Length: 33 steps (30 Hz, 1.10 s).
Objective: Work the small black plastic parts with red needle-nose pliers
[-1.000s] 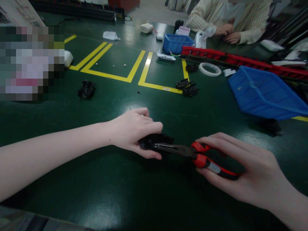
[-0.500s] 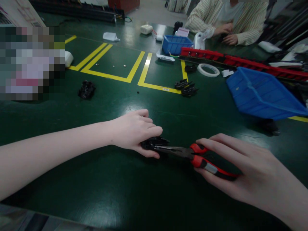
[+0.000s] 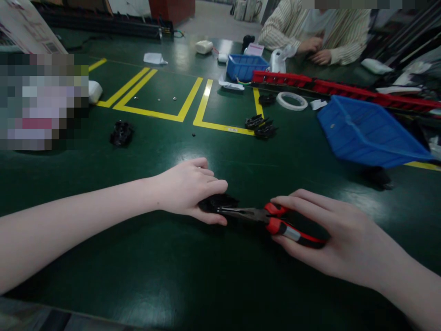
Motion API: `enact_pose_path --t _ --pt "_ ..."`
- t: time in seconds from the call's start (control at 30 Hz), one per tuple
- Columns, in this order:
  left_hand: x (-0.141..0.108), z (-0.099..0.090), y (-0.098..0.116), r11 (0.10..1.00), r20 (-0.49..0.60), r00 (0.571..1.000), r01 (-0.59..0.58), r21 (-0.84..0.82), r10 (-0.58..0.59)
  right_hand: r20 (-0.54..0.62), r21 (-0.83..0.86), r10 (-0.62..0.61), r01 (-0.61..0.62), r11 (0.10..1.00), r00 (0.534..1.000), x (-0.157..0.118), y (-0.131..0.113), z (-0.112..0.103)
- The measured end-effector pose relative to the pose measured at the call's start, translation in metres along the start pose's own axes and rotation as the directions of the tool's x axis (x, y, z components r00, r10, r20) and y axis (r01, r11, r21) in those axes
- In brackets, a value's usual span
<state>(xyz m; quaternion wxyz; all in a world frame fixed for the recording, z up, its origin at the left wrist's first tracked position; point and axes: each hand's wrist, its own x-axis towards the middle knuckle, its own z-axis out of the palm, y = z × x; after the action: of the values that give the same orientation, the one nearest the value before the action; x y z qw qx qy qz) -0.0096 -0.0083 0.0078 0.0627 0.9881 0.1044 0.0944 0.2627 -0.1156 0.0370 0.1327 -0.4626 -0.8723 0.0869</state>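
My left hand [image 3: 196, 191] is closed around a black plastic part [image 3: 222, 202] on the green tabletop, its fingers covering much of it. With my right hand [image 3: 327, 230] I grip red-and-black long-nose pliers [image 3: 275, 220] by the handles. The tips of the pliers meet the near side of the black part; whether they clamp anything there is too small to tell. Similar black parts lie farther off: one at the left [image 3: 121, 133] and a pair [image 3: 263, 126] by the yellow tape.
A tilted blue bin [image 3: 368, 133] stands at right, beside a roll of white tape [image 3: 292, 101] and a long red strip [image 3: 310, 82]. Farther back are a small blue bin [image 3: 246, 67] and another person's hands [image 3: 315, 50]. Small metal rings [image 3: 174, 98] lie inside the yellow markings.
My right hand and the pliers have shifted slightly left in view, with the tips still at the black part. My left hand keeps its hold. The whole view has shifted a little.
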Motion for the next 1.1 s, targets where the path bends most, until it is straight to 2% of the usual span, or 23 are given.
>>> enact_pose_path --t 0.17,0.3,0.87,1.1 --pt "-0.0021 -0.0005 -0.0019 0.998 -0.044 0.999 0.012 -0.055 -0.015 -0.009 0.112 0.076 -0.074 0.991 0.997 0.0009 0.0051 0.0042" --pt "-0.0031 -0.0007 -0.0025 0.997 -0.05 0.998 0.023 -0.072 -0.027 -0.015 0.128 0.105 -0.103 0.986 0.994 0.0001 0.0051 0.0047" --pt "-0.0032 -0.0009 -0.0024 0.996 -0.059 0.998 0.032 -0.078 -0.036 0.0 0.207 0.128 -0.125 0.97 0.992 0.0031 0.0037 0.0044" --pt "-0.0021 -0.0003 -0.0031 0.998 -0.041 0.999 0.032 -0.053 -0.034 -0.083 0.131 0.062 -0.051 0.99 0.995 0.0 0.0038 0.0079"
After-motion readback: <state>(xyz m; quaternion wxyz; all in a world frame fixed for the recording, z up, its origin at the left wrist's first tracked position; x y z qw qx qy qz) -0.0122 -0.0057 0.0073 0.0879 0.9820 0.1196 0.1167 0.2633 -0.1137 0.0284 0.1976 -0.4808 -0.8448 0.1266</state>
